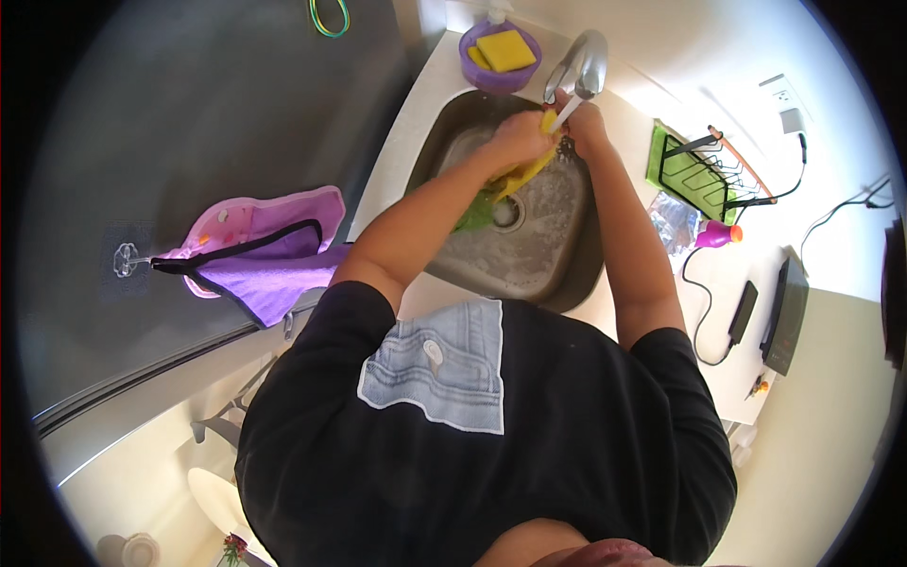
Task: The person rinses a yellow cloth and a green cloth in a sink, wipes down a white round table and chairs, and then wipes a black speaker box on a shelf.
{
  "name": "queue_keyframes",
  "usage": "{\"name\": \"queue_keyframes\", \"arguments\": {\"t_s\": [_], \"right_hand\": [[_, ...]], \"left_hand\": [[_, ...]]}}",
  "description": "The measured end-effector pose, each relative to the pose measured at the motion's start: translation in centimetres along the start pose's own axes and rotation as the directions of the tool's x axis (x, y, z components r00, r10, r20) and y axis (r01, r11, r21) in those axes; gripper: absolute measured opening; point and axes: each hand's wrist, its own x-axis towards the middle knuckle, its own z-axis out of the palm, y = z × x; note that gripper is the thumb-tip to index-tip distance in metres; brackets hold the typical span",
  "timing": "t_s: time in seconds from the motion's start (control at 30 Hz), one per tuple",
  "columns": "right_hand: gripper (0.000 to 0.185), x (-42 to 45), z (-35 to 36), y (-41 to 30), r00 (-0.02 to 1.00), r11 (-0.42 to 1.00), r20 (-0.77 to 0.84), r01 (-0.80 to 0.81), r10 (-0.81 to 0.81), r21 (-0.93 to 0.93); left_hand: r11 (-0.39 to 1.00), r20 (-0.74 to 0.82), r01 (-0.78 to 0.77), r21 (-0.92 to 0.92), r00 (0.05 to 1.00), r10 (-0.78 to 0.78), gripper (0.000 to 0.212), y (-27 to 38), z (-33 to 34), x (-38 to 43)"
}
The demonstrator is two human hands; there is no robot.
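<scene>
My left hand (523,139) grips a wet yellow cloth (523,178), which hangs down into the steel sink (542,234). My right hand (587,129) is close beside it, with curled fingers near the cloth's upper end. The faucet and the stream partly cover those fingers, so their hold cannot be made out. Water (565,113) runs from the chrome faucet (591,71) between my hands. A green cloth (476,215) lies in the sink by the drain (507,214), partly under the yellow one.
A purple bowl (496,79) holding yellow sponges (506,51) stands behind the sink. Purple cloths (262,276) hang from a hook at left. To the right are a black dish rack (698,173) on a green mat (659,152), a magenta bottle (714,234), cables and an induction cooktop (786,317).
</scene>
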Motion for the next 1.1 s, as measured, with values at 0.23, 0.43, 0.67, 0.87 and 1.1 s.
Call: {"name": "queue_keyframes", "arguments": {"t_s": [0.23, 0.43, 0.67, 0.87, 1.1], "right_hand": [[0.021, 0.4, 0.6, 1.3, 0.999, 0.998, 0.034, 0.021, -0.023, 0.058], [0.014, 1.1, -0.1, 0.0, 0.999, 0.984, 0.014, -0.040, 0.038, 0.175], [0.027, 0.6, -2.0, 0.1, 0.991, 0.977, 0.107, -0.102, 0.083, 0.188], [0.034, -5.0, -2.3, -1.1, 0.984, 0.995, 0.178, 0.040, -0.022, -0.097], [0.023, -7.1, -1.5, -7.0, 0.932, 0.887, 0.085, 0.305, -0.354, 0.348]], "left_hand": [[0.895, 0.133, 0.236, -0.379, 0.971, -0.200, 0.048, 0.6, -1.6, 0.6], [0.966, 0.217, 0.169, -0.198, 0.968, -0.125, 0.044, 0.0, -0.7, 1.3], [0.989, 0.065, -0.044, -0.143, 0.996, 0.054, 0.037, 2.5, 0.0, 2.1], [0.994, 0.117, -0.026, 0.109, 0.993, 0.013, 0.050, 1.8, -3.6, 1.2], [0.984, 0.323, 0.098, 0.148, 0.936, -0.142, 0.058, -3.7, -0.7, -1.4]]}}
